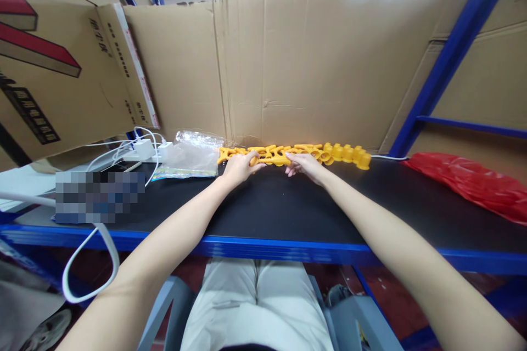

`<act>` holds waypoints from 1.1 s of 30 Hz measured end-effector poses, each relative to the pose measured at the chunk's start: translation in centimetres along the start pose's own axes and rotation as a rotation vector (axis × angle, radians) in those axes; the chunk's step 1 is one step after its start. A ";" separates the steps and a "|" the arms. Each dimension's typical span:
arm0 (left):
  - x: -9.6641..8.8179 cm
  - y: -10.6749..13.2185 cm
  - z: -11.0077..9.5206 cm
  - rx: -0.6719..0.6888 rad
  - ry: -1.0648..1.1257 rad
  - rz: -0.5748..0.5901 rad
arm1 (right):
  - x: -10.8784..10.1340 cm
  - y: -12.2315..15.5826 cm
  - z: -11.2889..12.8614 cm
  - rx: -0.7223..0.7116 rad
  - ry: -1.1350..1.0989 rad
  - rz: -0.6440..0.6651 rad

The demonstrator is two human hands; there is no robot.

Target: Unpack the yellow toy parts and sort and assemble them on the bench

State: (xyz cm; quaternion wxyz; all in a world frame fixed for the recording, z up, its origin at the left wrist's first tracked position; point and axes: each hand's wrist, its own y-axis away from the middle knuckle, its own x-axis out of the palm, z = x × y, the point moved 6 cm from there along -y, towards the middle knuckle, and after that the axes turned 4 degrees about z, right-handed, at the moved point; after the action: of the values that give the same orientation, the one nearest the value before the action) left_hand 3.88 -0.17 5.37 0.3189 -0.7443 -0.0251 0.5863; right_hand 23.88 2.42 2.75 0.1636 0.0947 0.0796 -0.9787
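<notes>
A long chain of yellow plastic links (313,153) lies along the back of the black shelf top (288,203), against a cardboard wall. My left hand (239,167) is curled over the chain near its left part, fingers closed on a link. A short way to the right my right hand (304,165) pinches the chain, fingers bent over it. The chain's right end with rounded pieces (349,154) lies untouched.
A clear plastic bag (189,154) lies left of the chain, beside white chargers and cables (140,149). A red plastic bag (473,184) sits at the right. A blue shelf edge (263,249) runs along the front, a blue upright (448,55) at the right.
</notes>
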 end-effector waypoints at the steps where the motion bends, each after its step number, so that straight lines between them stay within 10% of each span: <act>1: 0.0 0.0 0.0 -0.003 -0.007 0.001 | 0.0 0.0 -0.1 0.007 -0.010 0.002; 19: -0.1 0.1 -0.7 0.029 -0.028 -0.007 | 0.5 0.3 -0.1 0.072 -0.180 -0.016; 26: -0.1 0.1 -1.1 0.059 0.191 0.009 | -4.0 0.5 2.3 -0.115 -0.268 -0.322; 33: 1.2 -0.2 0.6 0.024 0.172 0.121 | -6.4 0.4 3.7 -0.419 0.305 -0.601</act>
State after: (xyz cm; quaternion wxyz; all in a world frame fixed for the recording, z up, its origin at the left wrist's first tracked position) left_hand 3.79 0.72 4.41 0.2928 -0.7882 0.0543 0.5386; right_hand 29.38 3.34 7.60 -0.1279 0.1762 0.3253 -0.9202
